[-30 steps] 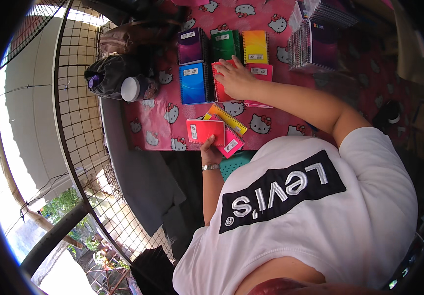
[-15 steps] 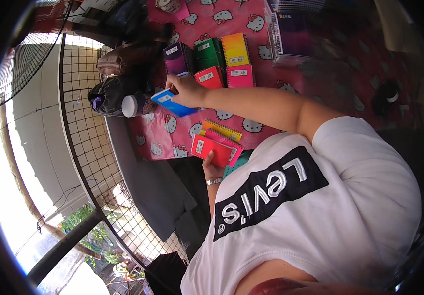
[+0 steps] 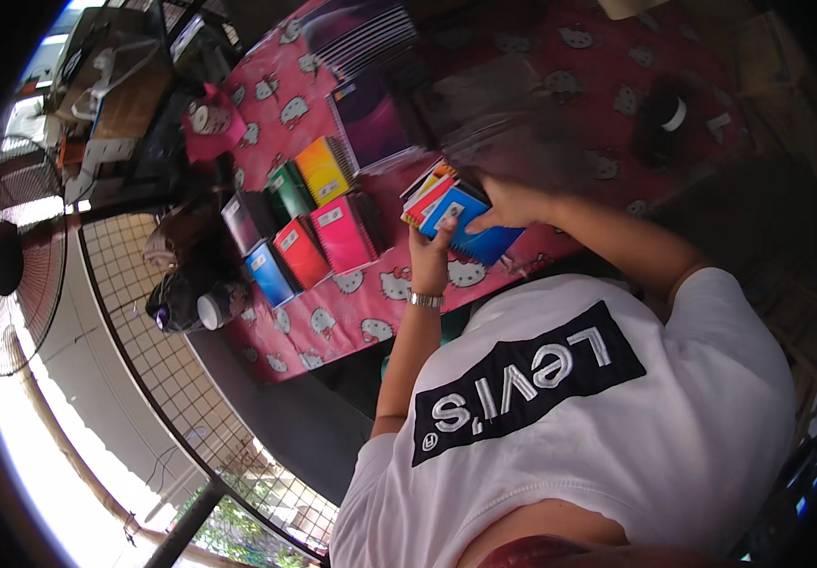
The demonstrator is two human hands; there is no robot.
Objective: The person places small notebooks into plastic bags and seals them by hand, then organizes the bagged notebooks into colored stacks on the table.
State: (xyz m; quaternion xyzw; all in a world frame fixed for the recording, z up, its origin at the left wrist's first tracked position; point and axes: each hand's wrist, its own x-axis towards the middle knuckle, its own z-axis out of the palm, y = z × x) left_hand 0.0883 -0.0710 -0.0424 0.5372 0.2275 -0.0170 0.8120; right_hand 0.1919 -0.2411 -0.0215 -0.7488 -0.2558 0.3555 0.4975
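Observation:
My left hand (image 3: 429, 257), a watch on its wrist, holds a small stack of spiral notebooks (image 3: 427, 197) from below, over a table with a pink cat-patterned cloth (image 3: 332, 327). My right hand (image 3: 508, 201) rests on a blue notebook (image 3: 475, 227) lying on top of that stack, gripping its upper edge. Both hands meet at the stack. To the left on the cloth lie rows of small notebooks: yellow-orange (image 3: 323, 168), green (image 3: 287, 189), pink (image 3: 342, 233), red (image 3: 301, 252) and blue (image 3: 268, 274).
A larger purple notebook (image 3: 370, 123) and a fanned pile of notebooks (image 3: 361, 33) lie farther up the table. A dark bag with a white cup (image 3: 209, 309) sits at the table's left end. A wire mesh fence (image 3: 152, 379) and a fan (image 3: 10, 284) stand at the left.
My right hand lifted a blue notebook off the table's left side and brought it onto the stack in my left hand. The stack rose and the view swung right.

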